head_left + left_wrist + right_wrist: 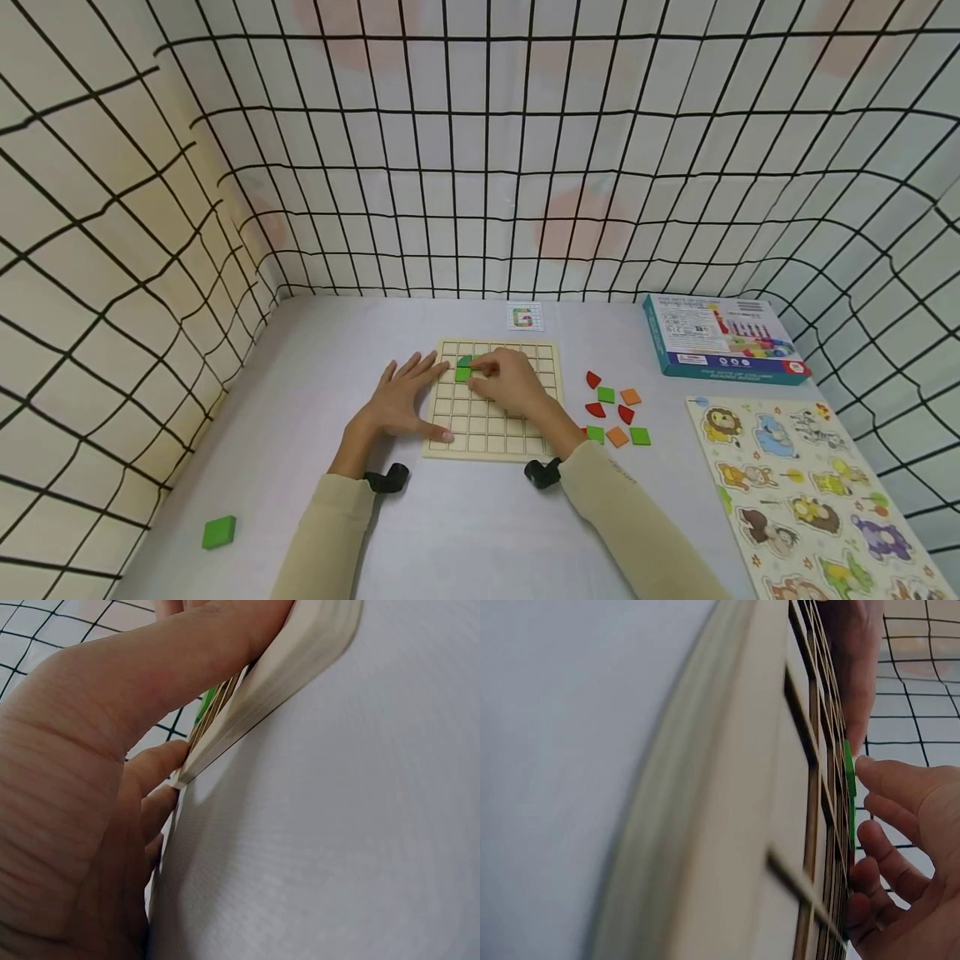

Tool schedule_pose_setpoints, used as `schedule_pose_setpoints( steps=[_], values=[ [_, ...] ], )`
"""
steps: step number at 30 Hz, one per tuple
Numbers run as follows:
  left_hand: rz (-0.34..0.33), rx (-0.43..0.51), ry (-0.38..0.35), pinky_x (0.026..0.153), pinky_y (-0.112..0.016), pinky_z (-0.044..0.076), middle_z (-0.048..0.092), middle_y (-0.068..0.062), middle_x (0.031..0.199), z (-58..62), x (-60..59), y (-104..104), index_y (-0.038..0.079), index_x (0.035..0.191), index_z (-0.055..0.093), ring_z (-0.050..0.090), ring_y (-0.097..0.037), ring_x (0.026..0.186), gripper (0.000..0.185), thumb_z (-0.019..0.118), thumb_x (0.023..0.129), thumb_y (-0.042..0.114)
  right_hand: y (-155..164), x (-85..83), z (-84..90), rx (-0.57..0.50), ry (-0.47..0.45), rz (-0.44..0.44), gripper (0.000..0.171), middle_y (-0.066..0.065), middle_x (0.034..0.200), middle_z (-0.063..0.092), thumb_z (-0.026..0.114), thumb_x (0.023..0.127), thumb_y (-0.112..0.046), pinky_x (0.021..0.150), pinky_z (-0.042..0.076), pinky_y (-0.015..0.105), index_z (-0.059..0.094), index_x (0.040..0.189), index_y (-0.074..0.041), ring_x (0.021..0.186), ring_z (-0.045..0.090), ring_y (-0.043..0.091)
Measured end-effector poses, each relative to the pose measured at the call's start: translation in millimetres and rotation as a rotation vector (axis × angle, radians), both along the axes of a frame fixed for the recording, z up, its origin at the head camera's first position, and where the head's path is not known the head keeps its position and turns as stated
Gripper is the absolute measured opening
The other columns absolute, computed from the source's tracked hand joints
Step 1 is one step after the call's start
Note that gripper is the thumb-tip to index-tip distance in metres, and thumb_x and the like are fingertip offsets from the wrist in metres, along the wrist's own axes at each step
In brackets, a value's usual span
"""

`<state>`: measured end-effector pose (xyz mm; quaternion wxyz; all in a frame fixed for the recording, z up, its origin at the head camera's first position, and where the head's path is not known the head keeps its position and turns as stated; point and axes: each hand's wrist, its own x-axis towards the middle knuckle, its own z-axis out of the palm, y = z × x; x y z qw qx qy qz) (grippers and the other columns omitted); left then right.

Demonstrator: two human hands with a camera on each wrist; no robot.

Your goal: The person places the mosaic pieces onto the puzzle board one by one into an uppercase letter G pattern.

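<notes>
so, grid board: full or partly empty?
Partly empty: the grid board shows many bare cells, with green pieces by the right hand. Cells under that hand are hidden.

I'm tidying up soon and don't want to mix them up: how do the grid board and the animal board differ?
The grid board is plain pale wood ruled into squares; the animal board is white with colorful animals. The grid board holds green pieces, while no such pieces lie on the animal board's visible part. The grid board sits near center, the animal board at right. Both lie on the table.
</notes>
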<state>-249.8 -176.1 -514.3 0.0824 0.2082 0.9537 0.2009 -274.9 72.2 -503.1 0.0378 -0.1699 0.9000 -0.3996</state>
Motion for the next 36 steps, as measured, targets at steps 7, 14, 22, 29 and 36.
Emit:
schedule_pose_setpoints(
  steps=[7, 14, 22, 29, 36],
  values=[
    [0.003, 0.011, -0.007, 0.128, -0.064, 0.0, 0.016, -0.001, 0.174, 4.5, 0.8, -1.4, 0.028, 0.164, 0.029, 0.009, -0.031, 0.162, 0.127, 0.084, 0.06, 0.076, 10.7, 0.1, 2.7, 0.016, 0.005, 0.055, 0.027, -0.003, 0.096, 0.066, 0.076, 0.094, -0.027, 0.076, 0.05, 0.03, 0.078, 0.118, -0.016, 0.085, 0.057, 0.014],
    [-0.009, 0.012, -0.01, 0.128, -0.065, 0.0, 0.015, -0.002, 0.174, 3.3, 0.6, 0.9, 0.027, 0.164, 0.029, 0.008, -0.032, 0.162, 0.126, 0.083, 0.062, 0.076, 10.4, -3.2, -0.2, 0.151, 0.018, 0.116, 0.028, -0.006, 0.096, 0.063, 0.075, 0.095, -0.033, 0.075, 0.05, 0.029, 0.078, 0.121, -0.022, 0.084, 0.056, 0.011],
    [-0.006, 0.019, -0.007, 0.128, -0.065, 0.0, 0.015, -0.002, 0.174, 2.8, 0.0, 3.1, 0.026, 0.164, 0.029, 0.008, -0.032, 0.162, 0.126, 0.084, 0.061, 0.074, 20.3, -1.0, 3.2, 0.082, 0.01, 0.104, 0.027, -0.004, 0.099, 0.065, 0.074, 0.096, -0.028, 0.081, 0.053, 0.032, 0.077, 0.121, -0.019, 0.089, 0.058, 0.013],
    [0.004, 0.016, -0.008, 0.128, -0.064, 0.0, 0.016, -0.002, 0.174, 5.2, 2.6, 3.7, 0.027, 0.164, 0.03, 0.009, -0.032, 0.162, 0.127, 0.084, 0.06, 0.075, 60.7, 2.8, 14.3, 0.014, 0.013, 0.036, 0.028, 0.0, 0.101, 0.067, 0.075, 0.095, -0.028, 0.07, 0.049, 0.032, 0.077, 0.121, -0.016, 0.086, 0.055, 0.019],
    [0.003, 0.034, -0.007, 0.127, -0.066, 0.0, 0.017, -0.005, 0.174, 5.5, 4.6, 3.3, 0.025, 0.163, 0.032, 0.01, -0.034, 0.162, 0.127, 0.085, 0.06, 0.074, 119.3, 14.4, 20.2, 0.058, -0.002, -0.082, 0.033, 0.003, 0.097, 0.064, 0.078, 0.092, -0.029, 0.066, 0.043, 0.03, 0.076, 0.122, -0.015, 0.086, 0.05, 0.021]
  ],
)
